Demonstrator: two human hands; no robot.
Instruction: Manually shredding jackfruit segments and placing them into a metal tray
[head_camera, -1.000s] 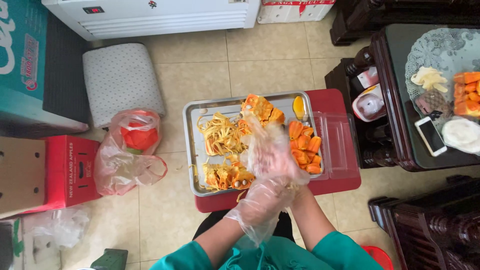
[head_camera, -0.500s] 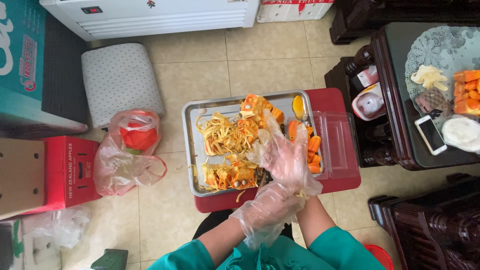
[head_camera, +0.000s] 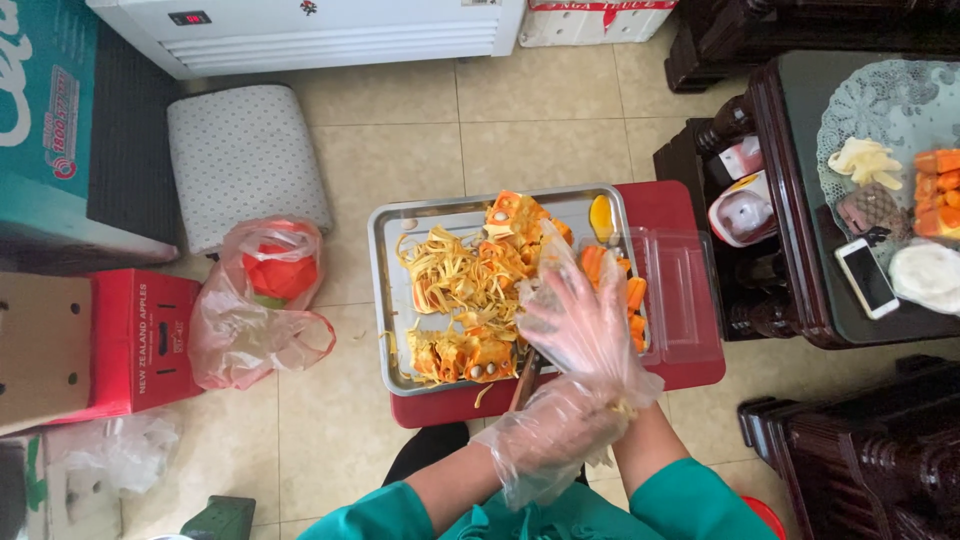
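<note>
Both my hands wear loose clear plastic gloves over a metal tray (head_camera: 388, 300). My right hand (head_camera: 580, 315) is held flat with its fingers spread above the tray's right side. My left hand (head_camera: 553, 440) sits at my right wrist and pinches the loose cuff of the right glove. The tray holds a heap of yellow-orange peel strips (head_camera: 455, 275) and orange rind chunks (head_camera: 470, 355). Cut orange fruit pieces (head_camera: 636, 296) lie in a clear plastic box (head_camera: 685, 290) beside the tray. A brown knife handle (head_camera: 526, 380) pokes out under my right hand.
The tray rests on a low red stool (head_camera: 690, 378). A plastic bag (head_camera: 265, 300) with red scraps lies on the tiled floor at left, near a red carton (head_camera: 135, 340) and a grey cushion (head_camera: 240, 160). A dark wooden table at right carries a phone (head_camera: 866, 278) and plates.
My right hand has lifted off the fruit and spread its fingers. My left hand has slid back toward me to the right wrist and taken hold of the glove cuff.
</note>
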